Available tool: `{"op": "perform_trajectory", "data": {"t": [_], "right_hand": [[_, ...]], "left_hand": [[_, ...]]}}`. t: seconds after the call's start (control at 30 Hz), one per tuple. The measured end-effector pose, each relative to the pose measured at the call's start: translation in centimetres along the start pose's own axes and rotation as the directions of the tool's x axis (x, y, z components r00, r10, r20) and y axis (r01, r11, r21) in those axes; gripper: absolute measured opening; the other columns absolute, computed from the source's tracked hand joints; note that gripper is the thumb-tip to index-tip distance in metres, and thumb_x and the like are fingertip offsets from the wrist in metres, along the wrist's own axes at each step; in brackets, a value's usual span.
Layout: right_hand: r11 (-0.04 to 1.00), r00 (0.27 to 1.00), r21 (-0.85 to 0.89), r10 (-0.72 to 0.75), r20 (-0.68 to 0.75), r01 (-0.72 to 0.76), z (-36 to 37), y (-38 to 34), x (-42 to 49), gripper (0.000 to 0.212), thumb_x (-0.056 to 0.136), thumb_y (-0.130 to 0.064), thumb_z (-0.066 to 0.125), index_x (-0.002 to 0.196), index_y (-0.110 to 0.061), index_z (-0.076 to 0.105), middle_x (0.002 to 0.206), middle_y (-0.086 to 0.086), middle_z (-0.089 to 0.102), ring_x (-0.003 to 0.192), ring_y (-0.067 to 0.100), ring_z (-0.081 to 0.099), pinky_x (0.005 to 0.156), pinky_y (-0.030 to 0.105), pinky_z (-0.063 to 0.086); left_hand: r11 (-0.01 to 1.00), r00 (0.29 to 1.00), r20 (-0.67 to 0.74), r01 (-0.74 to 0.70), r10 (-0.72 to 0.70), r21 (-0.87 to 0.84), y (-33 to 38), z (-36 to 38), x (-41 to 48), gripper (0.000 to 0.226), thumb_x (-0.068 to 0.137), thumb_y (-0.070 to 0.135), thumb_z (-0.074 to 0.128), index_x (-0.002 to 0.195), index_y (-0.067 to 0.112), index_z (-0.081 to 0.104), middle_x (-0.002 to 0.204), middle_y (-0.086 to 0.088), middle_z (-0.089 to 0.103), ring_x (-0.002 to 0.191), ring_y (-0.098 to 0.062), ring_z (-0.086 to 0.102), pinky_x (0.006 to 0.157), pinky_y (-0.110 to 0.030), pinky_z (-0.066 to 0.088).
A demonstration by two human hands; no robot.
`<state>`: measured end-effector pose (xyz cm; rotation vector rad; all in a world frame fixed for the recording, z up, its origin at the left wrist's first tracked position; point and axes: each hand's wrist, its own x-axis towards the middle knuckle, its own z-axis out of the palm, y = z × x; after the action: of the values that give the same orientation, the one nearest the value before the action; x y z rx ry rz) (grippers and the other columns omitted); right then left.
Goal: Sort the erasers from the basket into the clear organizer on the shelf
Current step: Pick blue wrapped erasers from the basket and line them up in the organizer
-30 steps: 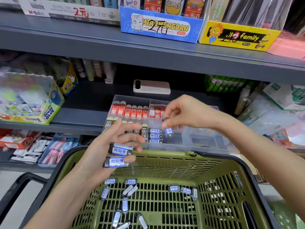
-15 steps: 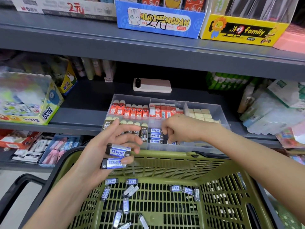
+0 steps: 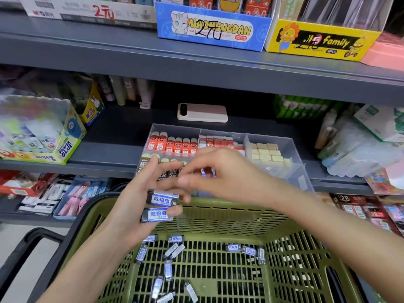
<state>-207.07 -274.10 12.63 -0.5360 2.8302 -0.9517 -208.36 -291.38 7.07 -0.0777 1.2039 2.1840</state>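
The basket is olive green with rows of slits. The erasers are black with blue and white labels.

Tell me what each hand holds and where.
Left hand holds two blue-labelled erasers, thumb clamping them against its palm. Right hand: blurred, cannot tell.

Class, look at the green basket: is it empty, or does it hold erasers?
Not empty: wrapped erasers lie scattered on the floor of the basket; the left hand holds two more above its rim.
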Motion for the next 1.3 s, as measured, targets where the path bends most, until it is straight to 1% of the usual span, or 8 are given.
{"op": "perform_trajectory", "data": {"t": [0.17, 0.37, 0.63, 0.77, 1.03, 1.1, 1.2, 1.3], "right_hand": [[0.993, 0.998, -0.118, -0.002, 0.060, 0.010, 2.1, -2.0, 0.0, 0.018, 0.081, -0.038, 0.068, 0.086, -0.020, 0.072, 0.087, -0.007, 0.058, 0.082, 0.004, 0.048, 0.077, 0.024, 0.035], [0.965, 0.986, 0.211, 0.165, -0.035, -0.154, -1.9, 1.3, 0.7, 0.008, 0.076, -0.017, 0.076, 0.075, -0.015, 0.069, 0.066, -0.006, 0.064, 0.057, 0.000, 0.053, 0.057, 0.015, 0.045], [0.817, 0.928, -0.502, 0.366, 0.070, -0.285, -2.5, 6.8, 1.5, 0.008, 0.077, -0.018, 0.070, 0.082, -0.023, 0.074, 0.071, -0.014, 0.063, 0.084, 0.012, 0.063, 0.071, 0.026, 0.048], [0.741, 0.946, -0.628, 0.323, 0.020, -0.240, -1.3, 6.7, 1.8, 0.009, 0.080, -0.024, 0.067, 0.087, -0.027, 0.072, 0.095, -0.008, 0.069, 0.093, 0.016, 0.060, 0.061, 0.023, 0.037], [0.659, 0.947, -0.739, 0.307, 0.094, -0.140, 0.3, 7.2, 1.8, 0.024, 0.087, -0.012, 0.050, 0.072, -0.025, 0.063, 0.086, -0.003, 0.064, 0.085, 0.022, 0.057, 0.111, 0.050, 0.025], [0.657, 0.942, -0.744, 0.314, 0.121, -0.124, 0.3, 7.1, 1.8, 0.031, 0.085, -0.008, 0.046, 0.058, -0.022, 0.046, 0.071, -0.004, 0.052, 0.075, 0.022, 0.048, 0.105, 0.051, 0.034], [0.728, 0.952, -0.666, 0.293, 0.086, -0.164, -0.2, 5.9, 1.6, 0.023, 0.089, -0.016, 0.047, 0.075, -0.024, 0.063, 0.084, -0.003, 0.063, 0.087, 0.023, 0.055, 0.096, 0.039, 0.042], [0.883, 0.978, -0.451, 0.040, -0.204, -0.130, -0.2, 3.6, 0.6, 0.018, 0.091, -0.033, 0.055, 0.091, -0.026, 0.071, 0.090, -0.009, 0.070, 0.078, 0.008, 0.059, 0.072, 0.027, 0.046]], "left_hand": [[0.999, 0.999, 0.035, -0.007, 0.006, 0.047, -0.2, 0.2, -0.3, 0.053, 0.086, 0.052, 0.047, 0.112, 0.010, 0.067, 0.081, -0.015, 0.068, 0.053, -0.017, 0.057, 0.042, -0.025, 0.043], [1.000, 0.998, 0.061, -0.014, 0.014, 0.004, 0.0, -0.3, -0.1, 0.051, 0.087, 0.049, 0.050, 0.106, 0.005, 0.067, 0.083, -0.019, 0.062, 0.064, -0.021, 0.055, 0.043, -0.024, 0.037], [0.998, 0.997, 0.058, -0.044, 0.042, 0.035, 0.1, -1.1, 0.3, 0.055, 0.087, 0.051, 0.050, 0.104, 0.002, 0.068, 0.081, -0.018, 0.060, 0.063, -0.021, 0.052, 0.043, -0.024, 0.036], [0.998, 0.997, 0.064, -0.046, 0.044, 0.040, 0.2, -1.1, 0.3, 0.054, 0.086, 0.051, 0.050, 0.103, 0.003, 0.069, 0.081, -0.015, 0.061, 0.064, -0.020, 0.052, 0.043, -0.023, 0.034], [0.999, 0.998, 0.041, -0.040, 0.039, 0.030, 0.3, -0.9, 0.1, 0.056, 0.088, 0.049, 0.045, 0.104, 0.000, 0.067, 0.079, -0.017, 0.059, 0.062, -0.021, 0.051, 0.043, -0.024, 0.035], [0.999, 0.998, 0.043, -0.036, 0.036, -0.007, 0.3, -0.7, 0.1, 0.054, 0.088, 0.048, 0.046, 0.101, 0.001, 0.069, 0.078, -0.016, 0.059, 0.062, -0.020, 0.052, 0.042, -0.023, 0.036], [0.997, 0.998, 0.035, -0.044, 0.047, -0.065, 0.3, -0.2, -0.1, 0.050, 0.087, 0.046, 0.048, 0.095, 0.003, 0.072, 0.077, -0.015, 0.060, 0.062, -0.020, 0.054, 0.043, -0.022, 0.037], [0.993, 0.999, 0.008, -0.052, 0.053, -0.105, 0.3, 0.2, -0.2, 0.048, 0.089, 0.045, 0.048, 0.095, 0.003, 0.071, 0.076, -0.014, 0.060, 0.064, -0.019, 0.054, 0.044, -0.022, 0.040]]}}
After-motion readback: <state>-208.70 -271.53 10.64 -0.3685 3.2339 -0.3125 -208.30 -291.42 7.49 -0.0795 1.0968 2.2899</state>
